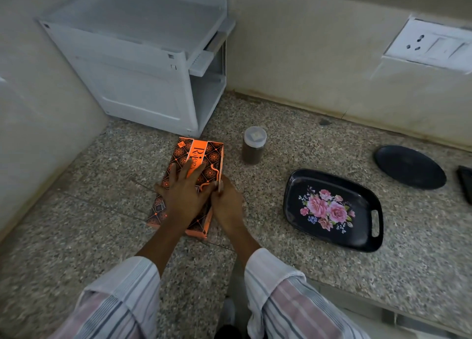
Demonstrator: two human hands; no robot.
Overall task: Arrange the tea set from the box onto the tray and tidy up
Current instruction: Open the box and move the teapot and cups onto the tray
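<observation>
An orange and black patterned box (201, 154) lies flat and closed on the speckled stone counter. My left hand (185, 190) rests flat on its lid with fingers spread. My right hand (226, 203) grips the box's right edge, fingers curled at the side near the lid's rim. To the right, apart from the box, sits a black tray (367, 236) with a pink flower print and nothing on it. The tea set itself is hidden.
A white plastic drawer unit (143, 65) stands in the back corner. A lidded jar (253, 144) of brown stuff stands right of the box. A black plate (410, 166) and a dark object (466, 182) lie at far right. A wall socket (429, 43) is above.
</observation>
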